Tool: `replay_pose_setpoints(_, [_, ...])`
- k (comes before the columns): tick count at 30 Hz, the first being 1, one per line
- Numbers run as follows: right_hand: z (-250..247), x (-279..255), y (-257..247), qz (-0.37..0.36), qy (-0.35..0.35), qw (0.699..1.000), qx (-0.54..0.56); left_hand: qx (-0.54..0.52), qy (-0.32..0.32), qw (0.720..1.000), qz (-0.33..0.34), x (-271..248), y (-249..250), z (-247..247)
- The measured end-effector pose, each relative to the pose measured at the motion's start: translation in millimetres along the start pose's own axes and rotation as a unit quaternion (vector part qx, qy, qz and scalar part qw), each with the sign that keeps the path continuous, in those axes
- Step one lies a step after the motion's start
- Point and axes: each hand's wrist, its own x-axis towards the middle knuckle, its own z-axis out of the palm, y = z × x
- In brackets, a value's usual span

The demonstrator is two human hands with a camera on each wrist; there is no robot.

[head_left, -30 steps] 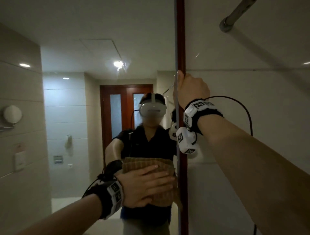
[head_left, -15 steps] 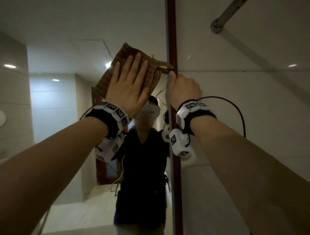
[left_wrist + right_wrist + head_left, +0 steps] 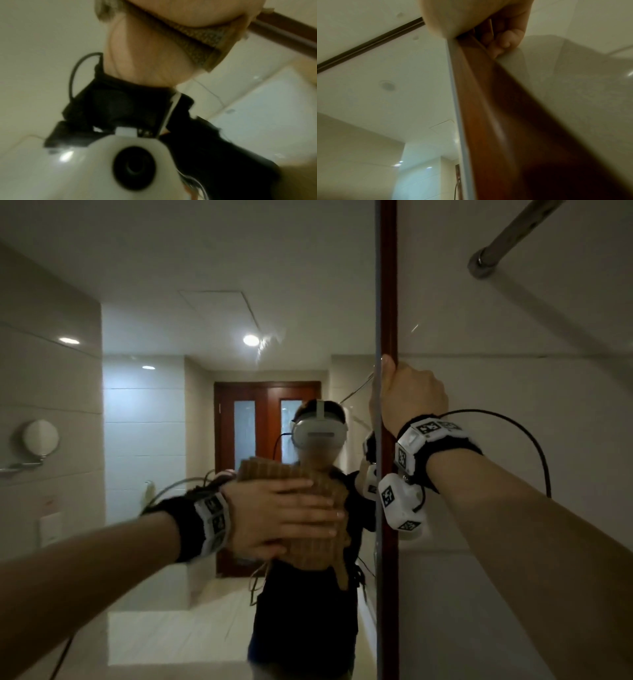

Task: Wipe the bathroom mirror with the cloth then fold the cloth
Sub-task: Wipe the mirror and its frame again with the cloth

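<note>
Pressing the cloth (image 3: 308, 529) flat against the mirror (image 3: 178, 412) is the step I am in, and I judge the wiping only part done, with the folding not yet begun. The brown ribbed cloth sits on the glass close to the mirror's right edge, about level with the chest of the reflected person, and one corner of it hangs loose below my palm. My left hand (image 3: 274, 515) lies over it with fingers straight and spread, pointing toward the frame; it pins the cloth by pressure and does not curl round it, and the left wrist view shows the fabric sandwiched between my palm and its reflection. My right hand (image 3: 407, 395) is curled round the wooden frame (image 3: 388, 302) at the mirror's edge, thumb on the glass side and fingers (image 3: 503, 42) tucked behind, as the right wrist view shows. To do this well, I want even pressure through the whole palm so the cloth travels with the hand and does not bunch or slip out beneath the fingers. Long overlapping passes should serve better than short dabs, and I would carry each one right up to the frame, since the strip nearest the edge is easy to miss. That dangling corner could drag or fold under, so I would gather it in. A faint streak (image 3: 267, 344) beside the reflected ceiling light (image 3: 250, 339) looks worth a pass, though I cannot tell whether it is a smear or a glare.
</note>
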Motion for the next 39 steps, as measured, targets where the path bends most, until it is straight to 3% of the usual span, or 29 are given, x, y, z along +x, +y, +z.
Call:
replay_pose_setpoints(3, [1, 0, 1, -0.002, 0.000, 1.000, -0.010, 0.008, 0.037, 0.983, -0.177, 1, -77, -25])
replay_pose_setpoints(6, [-2, -2, 0, -0.001, -0.003, 1.000, -0.014, -0.018, 0.066, 0.914, -0.399, 4, -127, -40])
replay_pose_setpoints(9, [-2, -3, -1, 0.003, -0.006, 1.000, -0.009, -0.057, 0.119, 0.839, -0.528, 20, -123, -37])
replay_pose_setpoints(11, [-2, -2, -2, 0.003, -0.005, 1.000, -0.010, -0.071, 0.131, 0.809, -0.569, 33, -100, -35])
replay_pose_setpoints(12, [-2, -2, -2, 0.003, -0.006, 1.000, -0.010, -0.068, 0.122, 0.813, -0.566, 36, -84, -34])
replay_pose_setpoints(14, [-3, -2, -2, 0.005, -0.008, 1.000, -0.011, -0.054, 0.087, 0.874, -0.475, 37, -43, -27])
replay_pose_setpoints(16, [-3, -1, -2, 0.005, -0.012, 1.000, -0.007, -0.061, 0.034, 0.956, -0.287, 28, 5, -15])
replay_pose_setpoints(17, [-3, 0, -1, 0.005, -0.014, 1.000, -0.003, -0.063, 0.009, 0.980, -0.187, 22, 26, -9])
replay_pose_setpoints(19, [-1, 0, 0, 0.007, -0.015, 1.000, 0.001, -0.049, -0.012, 0.998, -0.042, 8, 45, 3])
replay_pose_setpoints(22, [-1, 0, 0, 0.010, -0.015, 1.000, 0.002, -0.020, -0.023, 0.999, 0.039, 4, 17, 3])
replay_pose_setpoints(24, [-2, 0, 0, 0.008, -0.015, 1.000, -0.001, 0.001, -0.007, 1.000, -0.018, 11, -26, -10])
replay_pose_setpoints(26, [-3, -1, -1, 0.009, -0.015, 1.000, -0.009, 0.010, 0.013, 0.986, -0.165, 19, -75, -27])
replay_pose_setpoints(29, [-3, -1, -1, 0.005, -0.014, 1.000, -0.014, -0.018, 0.061, 0.919, -0.390, 34, -132, -49])
replay_pose_setpoints(32, [-3, -3, -1, 0.005, -0.017, 1.000, -0.015, -0.078, 0.098, 0.852, -0.508, 60, -148, -58])
replay_pose_setpoints(34, [-4, -4, -1, 0.010, -0.025, 1.000, -0.005, -0.099, 0.116, 0.838, -0.525, 76, -133, -60])
replay_pose_setpoints(35, [-4, -4, 1, 0.013, -0.031, 0.999, -0.002, -0.098, 0.120, 0.845, -0.512, 81, -119, -58])
replay_pose_setpoints(39, [-8, -7, -1, 0.032, -0.054, 0.998, 0.024, -0.090, 0.112, 0.906, -0.399, 83, -30, -39])
